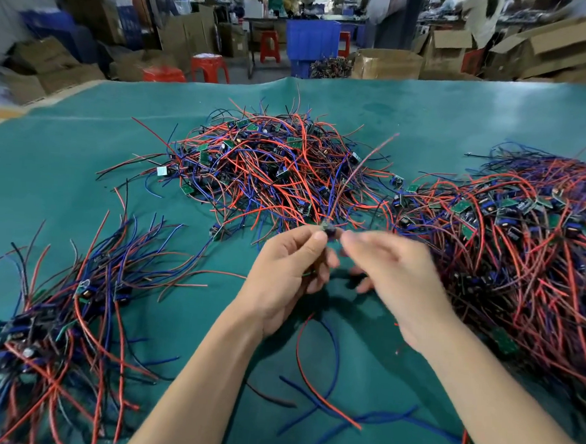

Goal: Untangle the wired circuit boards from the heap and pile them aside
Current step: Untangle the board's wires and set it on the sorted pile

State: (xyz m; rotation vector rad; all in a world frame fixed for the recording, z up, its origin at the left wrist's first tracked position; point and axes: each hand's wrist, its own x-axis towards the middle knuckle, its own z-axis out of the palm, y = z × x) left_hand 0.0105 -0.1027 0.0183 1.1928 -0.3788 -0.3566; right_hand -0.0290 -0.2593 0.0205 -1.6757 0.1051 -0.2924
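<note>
**Wired circuit boards on a green table: stock at hand**

Head view.

- Table: green mat cover, its far edge lifted in a fold.
- Middle heap: tangled red, blue and black wires with small green boards showing through; lies at the centre, beyond both hands.
- Right heap: larger and denser, same wires and boards, runs to the right edge of the picture, just beside the right forearm.
- Left pile: boards gathered at the near left, wires fanning away from them towards the centre; well apart from the middle heap.
- Small board: dark, blurred, held up between the two hands, above the table. A reddish wire rises from it, also blurred.
- Left hand: fingers curled, thumb and forefinger pinching the small board at its top.
- Right hand: blurred; fingers reach towards the small board, fingertips just beside it. Whether it grips anything cannot be told.
- Loose wires: red and blue lengths lying on the mat under and between the forearms.
- Background: cardboard boxes, a blue crate, red stools.
</note>
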